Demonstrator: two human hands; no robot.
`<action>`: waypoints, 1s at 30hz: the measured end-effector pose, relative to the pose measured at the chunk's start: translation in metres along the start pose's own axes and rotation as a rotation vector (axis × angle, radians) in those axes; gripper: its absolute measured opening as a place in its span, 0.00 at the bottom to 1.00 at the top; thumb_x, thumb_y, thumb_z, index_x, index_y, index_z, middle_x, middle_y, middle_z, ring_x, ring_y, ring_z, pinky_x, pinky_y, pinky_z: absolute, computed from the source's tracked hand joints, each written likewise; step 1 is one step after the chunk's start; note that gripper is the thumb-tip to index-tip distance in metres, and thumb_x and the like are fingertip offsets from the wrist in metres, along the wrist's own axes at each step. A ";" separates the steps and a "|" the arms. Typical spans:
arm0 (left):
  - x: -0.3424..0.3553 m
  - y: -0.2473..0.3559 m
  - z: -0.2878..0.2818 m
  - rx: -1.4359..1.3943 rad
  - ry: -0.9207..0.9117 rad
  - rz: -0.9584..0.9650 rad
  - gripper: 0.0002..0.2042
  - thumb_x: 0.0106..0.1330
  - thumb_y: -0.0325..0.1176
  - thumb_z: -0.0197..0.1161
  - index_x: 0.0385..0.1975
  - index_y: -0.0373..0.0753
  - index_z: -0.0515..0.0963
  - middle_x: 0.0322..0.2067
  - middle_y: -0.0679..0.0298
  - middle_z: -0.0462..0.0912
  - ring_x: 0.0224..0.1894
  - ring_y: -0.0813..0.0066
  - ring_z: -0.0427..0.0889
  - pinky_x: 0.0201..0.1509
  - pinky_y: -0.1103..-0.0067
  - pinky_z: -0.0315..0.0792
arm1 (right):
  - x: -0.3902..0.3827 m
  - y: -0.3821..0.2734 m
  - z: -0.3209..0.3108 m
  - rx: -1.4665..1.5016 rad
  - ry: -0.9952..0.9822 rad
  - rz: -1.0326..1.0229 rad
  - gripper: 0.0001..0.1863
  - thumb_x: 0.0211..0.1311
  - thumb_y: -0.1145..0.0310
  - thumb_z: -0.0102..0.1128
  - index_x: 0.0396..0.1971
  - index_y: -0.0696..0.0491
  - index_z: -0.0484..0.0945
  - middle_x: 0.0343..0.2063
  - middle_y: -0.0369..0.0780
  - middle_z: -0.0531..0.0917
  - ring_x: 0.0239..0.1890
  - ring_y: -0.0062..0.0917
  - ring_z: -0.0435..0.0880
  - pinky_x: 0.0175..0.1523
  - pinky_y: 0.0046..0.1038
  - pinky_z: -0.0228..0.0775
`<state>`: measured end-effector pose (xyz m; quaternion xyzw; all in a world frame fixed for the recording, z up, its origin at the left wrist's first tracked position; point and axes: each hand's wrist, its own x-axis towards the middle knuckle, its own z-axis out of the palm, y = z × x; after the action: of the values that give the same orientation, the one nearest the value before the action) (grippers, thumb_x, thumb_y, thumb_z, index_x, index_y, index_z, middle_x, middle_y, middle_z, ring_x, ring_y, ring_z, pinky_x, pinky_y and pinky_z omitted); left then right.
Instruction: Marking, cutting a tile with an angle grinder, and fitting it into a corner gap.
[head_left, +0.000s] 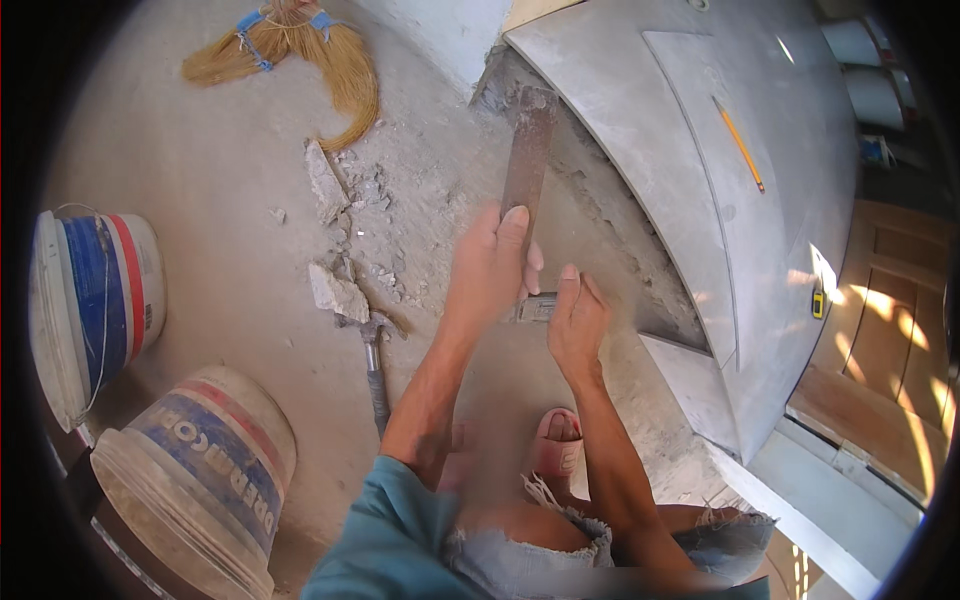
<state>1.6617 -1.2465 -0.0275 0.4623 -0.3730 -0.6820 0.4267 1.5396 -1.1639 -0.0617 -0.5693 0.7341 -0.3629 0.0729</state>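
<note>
Head view: left hand point(482, 268) near centre, fingers closed on a dark brown bar point(529, 150) pointing toward 12 o'clock. Right hand point(578, 325) just off centre at 3 o'clock, fingers closed on the end of a small grey piece point(537, 308), kind unclear. Hammer point(375, 370) on floor point(225, 170), 8 o'clock, by broken chunks point(338, 293). Broom point(340, 75) at 11, buckets point(145, 270) point(275, 415) at 8–9. Pencil point(740, 145) on grey worktop point(790, 200), 2 o'clock.
</note>
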 end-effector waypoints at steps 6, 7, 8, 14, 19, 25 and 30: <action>0.018 0.001 -0.003 -0.049 -0.013 0.081 0.17 0.78 0.44 0.48 0.35 0.35 0.72 0.18 0.66 0.76 0.14 0.81 0.73 0.17 0.81 0.67 | 0.021 -0.007 0.003 -0.042 -0.153 0.098 0.22 0.75 0.64 0.42 0.29 0.66 0.77 0.26 0.54 0.77 0.28 0.48 0.77 0.36 0.42 0.66; 0.007 -0.010 -0.001 0.001 -0.030 0.043 0.17 0.78 0.44 0.48 0.34 0.35 0.72 0.17 0.66 0.76 0.14 0.81 0.74 0.17 0.81 0.67 | 0.017 0.001 0.010 -0.038 -0.143 0.087 0.22 0.75 0.64 0.42 0.29 0.66 0.77 0.26 0.54 0.77 0.28 0.48 0.77 0.36 0.42 0.66; 0.005 -0.020 -0.001 0.051 -0.046 0.005 0.17 0.78 0.43 0.48 0.33 0.35 0.72 0.17 0.66 0.76 0.14 0.81 0.74 0.17 0.81 0.67 | 0.011 0.010 0.018 0.016 -0.033 0.025 0.22 0.75 0.64 0.42 0.28 0.66 0.76 0.25 0.53 0.76 0.27 0.48 0.76 0.35 0.42 0.65; 0.026 -0.008 -0.005 0.049 0.004 0.074 0.18 0.77 0.44 0.50 0.36 0.34 0.75 0.16 0.66 0.76 0.14 0.81 0.75 0.17 0.82 0.67 | 0.019 0.005 0.016 -0.134 -0.236 0.147 0.15 0.72 0.68 0.46 0.31 0.61 0.79 0.27 0.49 0.80 0.32 0.46 0.80 0.37 0.41 0.72; 0.007 -0.030 0.000 0.032 -0.001 0.013 0.18 0.77 0.45 0.50 0.34 0.35 0.74 0.16 0.66 0.76 0.14 0.81 0.75 0.17 0.82 0.67 | -0.003 0.016 0.015 -0.060 -0.117 0.089 0.17 0.73 0.67 0.45 0.28 0.62 0.77 0.26 0.50 0.78 0.30 0.48 0.79 0.36 0.40 0.71; 0.043 -0.011 0.001 0.016 0.027 0.081 0.19 0.77 0.47 0.49 0.34 0.35 0.74 0.16 0.66 0.76 0.13 0.81 0.74 0.17 0.81 0.67 | 0.043 0.008 0.018 -0.063 -0.162 0.109 0.21 0.75 0.65 0.41 0.33 0.65 0.79 0.27 0.53 0.78 0.31 0.49 0.78 0.37 0.42 0.68; 0.016 -0.031 0.002 0.034 0.005 0.052 0.20 0.77 0.48 0.50 0.30 0.35 0.71 0.16 0.66 0.76 0.13 0.81 0.74 0.16 0.82 0.66 | 0.006 0.026 0.024 -0.019 -0.061 0.032 0.17 0.73 0.69 0.46 0.26 0.62 0.77 0.24 0.50 0.77 0.27 0.45 0.78 0.34 0.42 0.68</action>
<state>1.6493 -1.2504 -0.0605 0.4614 -0.3950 -0.6631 0.4374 1.5297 -1.1781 -0.0930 -0.5690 0.7439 -0.3373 0.0956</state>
